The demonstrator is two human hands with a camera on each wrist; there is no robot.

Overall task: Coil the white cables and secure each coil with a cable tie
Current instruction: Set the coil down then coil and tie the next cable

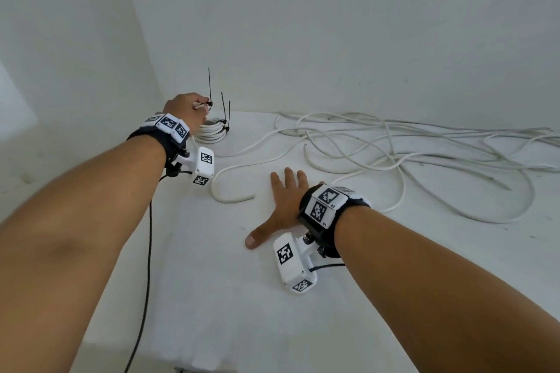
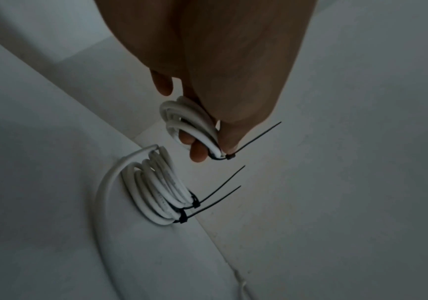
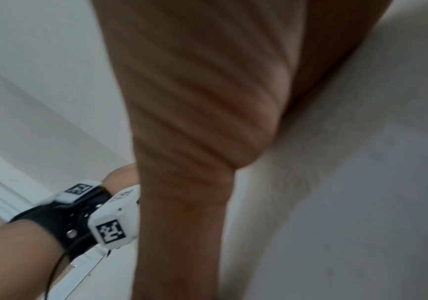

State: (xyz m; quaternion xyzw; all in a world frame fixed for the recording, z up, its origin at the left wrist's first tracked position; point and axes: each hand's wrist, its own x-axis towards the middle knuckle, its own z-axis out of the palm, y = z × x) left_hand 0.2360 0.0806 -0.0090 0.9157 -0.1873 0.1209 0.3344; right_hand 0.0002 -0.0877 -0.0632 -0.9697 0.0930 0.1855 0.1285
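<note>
A tied coil is going down next to the finished ones.

The left hand point(image 2: 207, 67) curls its fingers around a small coil point(image 2: 189, 123) closed by a black cable tie point(image 2: 229, 156), just above two more tied coils point(image 2: 156, 190) stacked on the worktop point(image 1: 212, 266) near the corner, so three coils with three ties are counted. The right hand point(image 1: 283, 203) lies flat with straight fingers on the worktop and holds nothing. The step seems to be the putting away; next, the person probably must set the coil on the stack and pick one end from the loose cables point(image 1: 394, 145), whose number cannot be counted.
</note>
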